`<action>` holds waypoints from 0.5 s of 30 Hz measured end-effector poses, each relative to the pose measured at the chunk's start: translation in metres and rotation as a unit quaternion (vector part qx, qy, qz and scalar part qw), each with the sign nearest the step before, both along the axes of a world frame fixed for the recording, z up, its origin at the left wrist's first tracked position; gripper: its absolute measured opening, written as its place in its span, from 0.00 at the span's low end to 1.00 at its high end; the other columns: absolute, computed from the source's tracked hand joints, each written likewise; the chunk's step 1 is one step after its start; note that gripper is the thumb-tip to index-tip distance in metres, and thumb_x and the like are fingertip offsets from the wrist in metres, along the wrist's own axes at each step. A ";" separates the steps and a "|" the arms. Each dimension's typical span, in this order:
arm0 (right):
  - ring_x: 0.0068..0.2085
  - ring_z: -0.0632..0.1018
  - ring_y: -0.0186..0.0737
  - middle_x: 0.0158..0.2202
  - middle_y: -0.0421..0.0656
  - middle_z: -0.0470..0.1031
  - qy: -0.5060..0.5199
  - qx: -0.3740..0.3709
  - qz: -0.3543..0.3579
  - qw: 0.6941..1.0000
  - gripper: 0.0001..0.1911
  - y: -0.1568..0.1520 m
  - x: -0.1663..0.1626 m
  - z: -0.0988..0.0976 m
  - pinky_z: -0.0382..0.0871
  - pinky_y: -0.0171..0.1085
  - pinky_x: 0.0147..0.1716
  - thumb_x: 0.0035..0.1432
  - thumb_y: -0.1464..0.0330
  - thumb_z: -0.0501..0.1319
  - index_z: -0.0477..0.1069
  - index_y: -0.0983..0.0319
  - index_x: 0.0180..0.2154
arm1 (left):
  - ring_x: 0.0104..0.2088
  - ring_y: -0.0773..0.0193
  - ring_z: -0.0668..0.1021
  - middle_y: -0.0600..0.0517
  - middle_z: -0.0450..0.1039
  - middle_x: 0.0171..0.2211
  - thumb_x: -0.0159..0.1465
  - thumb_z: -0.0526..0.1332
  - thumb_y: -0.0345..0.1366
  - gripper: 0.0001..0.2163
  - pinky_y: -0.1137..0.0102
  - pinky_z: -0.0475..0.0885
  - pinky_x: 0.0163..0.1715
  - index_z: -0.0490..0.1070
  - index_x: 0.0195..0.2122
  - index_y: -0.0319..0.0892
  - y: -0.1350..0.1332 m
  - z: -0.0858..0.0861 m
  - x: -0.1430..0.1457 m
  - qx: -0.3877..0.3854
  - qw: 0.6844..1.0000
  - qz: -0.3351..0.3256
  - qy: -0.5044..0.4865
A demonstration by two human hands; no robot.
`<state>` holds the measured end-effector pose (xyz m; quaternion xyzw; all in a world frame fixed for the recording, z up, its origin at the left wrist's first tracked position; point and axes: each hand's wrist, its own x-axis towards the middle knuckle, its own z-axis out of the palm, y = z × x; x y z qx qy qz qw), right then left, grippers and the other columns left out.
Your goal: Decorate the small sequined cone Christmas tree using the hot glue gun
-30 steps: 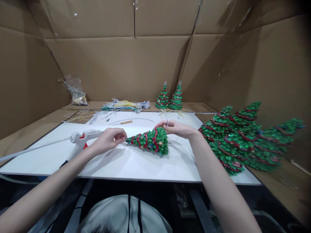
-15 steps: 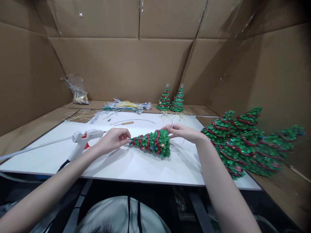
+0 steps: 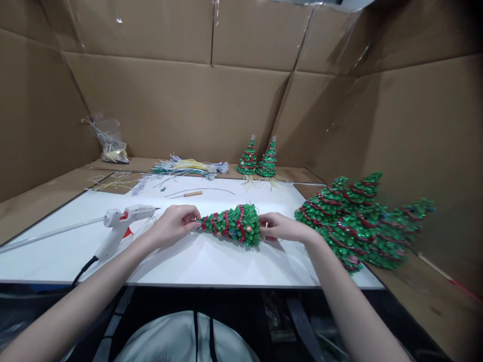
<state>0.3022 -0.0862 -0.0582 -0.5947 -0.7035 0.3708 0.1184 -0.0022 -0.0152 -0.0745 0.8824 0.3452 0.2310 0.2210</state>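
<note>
One tree (image 3: 232,226) in work, ctr of view, on its side over the white board (image 3: 169,264), tip to 9 o'clock, base to 3; can't tell if it touches. L hand (image 3: 175,221) at the tip: thumb + fingers pinched tight on the thin dark end, prob. steadying it. R hand (image 3: 281,228) at the base: fingers bent, partly closed; tips hidden behind/at the base, so can't tell what, if anything, they grip.

Progress (est.): part-way. Two small trees (image 3: 267,161) at 12–1 stand upright w/ pale top pieces on + pale wires (image 3: 251,181) trailing below; look the more finished. Held tree: no pale top seen, tip partly under fingers; prob. unfinished. Clump of trees (image 3: 328,216) at 3, no pale tops visible either, so likely left to do.

Supplies: wire bundle (image 3: 188,166) at 11–12, lots left; glue gun (image 3: 113,236) at 9, nozzle to 3, not in hand; wood-handled tool (image 3: 193,193) at 11, lying loose.
</note>
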 end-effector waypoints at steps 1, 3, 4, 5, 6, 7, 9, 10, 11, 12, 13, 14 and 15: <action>0.23 0.67 0.32 0.22 0.38 0.66 -0.006 0.012 0.006 1.000 0.06 0.001 -0.002 0.000 0.61 0.33 0.24 0.52 0.67 0.56 0.66 0.64 0.28 | 0.26 0.68 0.71 0.56 0.70 0.25 0.60 0.59 0.35 0.04 0.75 0.64 0.27 0.71 0.32 0.42 0.001 -0.001 0.000 0.001 1.000 -0.002 -0.002; 0.25 0.67 0.33 0.23 0.38 0.67 -0.012 0.037 0.014 0.999 0.05 0.000 -0.002 0.000 0.61 0.34 0.26 0.51 0.68 0.55 0.67 0.63 0.28 | 0.26 0.68 0.71 0.56 0.71 0.26 0.60 0.58 0.34 0.04 0.75 0.63 0.27 0.71 0.32 0.42 0.001 -0.002 -0.001 0.005 1.000 -0.004 -0.004; 0.25 0.68 0.33 0.23 0.38 0.67 -0.014 0.048 0.012 0.999 0.06 -0.001 -0.001 0.001 0.61 0.34 0.27 0.52 0.68 0.54 0.67 0.63 0.28 | 0.26 0.68 0.71 0.56 0.71 0.26 0.60 0.58 0.34 0.04 0.75 0.63 0.28 0.71 0.31 0.42 0.001 -0.002 -0.001 0.008 1.000 -0.004 -0.004; 0.26 0.68 0.34 0.24 0.39 0.67 -0.018 0.056 0.007 0.998 0.07 -0.003 0.002 0.002 0.61 0.34 0.27 0.53 0.67 0.54 0.66 0.63 0.27 | 0.27 0.68 0.71 0.56 0.71 0.26 0.60 0.58 0.34 0.04 0.75 0.63 0.28 0.71 0.31 0.42 0.001 -0.002 -0.002 0.011 1.000 -0.004 -0.005; 0.27 0.68 0.34 0.24 0.39 0.67 -0.025 0.062 -0.002 0.998 0.08 -0.006 0.005 0.004 0.61 0.34 0.27 0.53 0.66 0.54 0.65 0.63 0.27 | 0.27 0.68 0.71 0.56 0.71 0.26 0.61 0.58 0.34 0.04 0.75 0.63 0.28 0.71 0.31 0.42 0.000 -0.002 -0.002 0.014 1.000 -0.004 -0.005; 0.27 0.69 0.35 0.24 0.39 0.68 -0.036 0.068 -0.011 0.997 0.08 -0.009 0.008 0.006 0.61 0.34 0.28 0.54 0.65 0.53 0.65 0.63 0.26 | 0.27 0.68 0.71 0.56 0.71 0.27 0.61 0.58 0.34 0.04 0.75 0.63 0.28 0.71 0.32 0.42 -0.001 -0.002 -0.002 0.015 1.000 -0.005 -0.006; 0.28 0.69 0.35 0.26 0.40 0.69 -0.059 0.082 -0.021 0.995 0.09 -0.017 0.013 0.010 0.61 0.34 0.29 0.55 0.65 0.53 0.65 0.62 0.27 | 0.27 0.68 0.71 0.56 0.71 0.27 0.61 0.57 0.33 0.04 0.75 0.63 0.28 0.71 0.32 0.43 -0.002 -0.002 -0.003 0.019 1.000 -0.008 -0.010; 0.29 0.69 0.36 0.26 0.40 0.69 -0.070 0.090 -0.020 0.993 0.09 -0.021 0.015 0.013 0.61 0.34 0.29 0.55 0.64 0.53 0.66 0.62 0.27 | 0.27 0.68 0.71 0.56 0.72 0.27 0.61 0.57 0.33 0.04 0.75 0.63 0.28 0.71 0.32 0.43 -0.002 -0.002 -0.003 0.023 1.000 -0.008 -0.011; 0.29 0.69 0.36 0.26 0.41 0.69 -0.080 0.098 -0.018 0.992 0.09 -0.024 0.017 0.015 0.61 0.34 0.30 0.55 0.65 0.53 0.65 0.62 0.26 | 0.27 0.68 0.71 0.56 0.72 0.27 0.61 0.57 0.32 0.04 0.75 0.63 0.28 0.71 0.32 0.43 -0.002 -0.003 -0.004 0.027 1.000 -0.009 -0.012; 0.29 0.69 0.36 0.26 0.41 0.69 -0.089 0.108 -0.019 0.990 0.10 -0.027 0.017 0.016 0.61 0.35 0.30 0.55 0.65 0.53 0.65 0.62 0.26 | 0.27 0.68 0.71 0.55 0.72 0.27 0.61 0.57 0.32 0.04 0.75 0.63 0.29 0.71 0.32 0.43 -0.001 -0.004 -0.004 0.031 0.999 -0.009 -0.012; 0.29 0.69 0.36 0.26 0.41 0.69 -0.096 0.119 -0.021 0.988 0.10 -0.030 0.017 0.017 0.61 0.35 0.30 0.55 0.65 0.53 0.65 0.62 0.26 | 0.27 0.68 0.71 0.55 0.72 0.28 0.61 0.57 0.32 0.04 0.75 0.63 0.29 0.71 0.32 0.43 0.000 -0.005 -0.004 0.034 0.999 -0.010 -0.012; 0.29 0.68 0.36 0.26 0.41 0.69 -0.103 0.129 -0.026 0.986 0.10 -0.031 0.017 0.018 0.61 0.35 0.30 0.55 0.65 0.53 0.65 0.62 0.26 | 0.27 0.68 0.71 0.55 0.72 0.28 0.61 0.56 0.33 0.04 0.75 0.63 0.29 0.71 0.32 0.43 0.000 -0.006 -0.004 0.036 0.999 -0.011 -0.012; 0.29 0.68 0.36 0.26 0.41 0.69 -0.111 0.136 -0.030 0.984 0.10 -0.032 0.017 0.019 0.61 0.35 0.30 0.56 0.65 0.52 0.65 0.62 0.26 | 0.27 0.67 0.71 0.55 0.72 0.28 0.62 0.56 0.33 0.05 0.74 0.63 0.29 0.71 0.32 0.43 0.001 -0.006 -0.004 0.038 0.999 -0.011 -0.012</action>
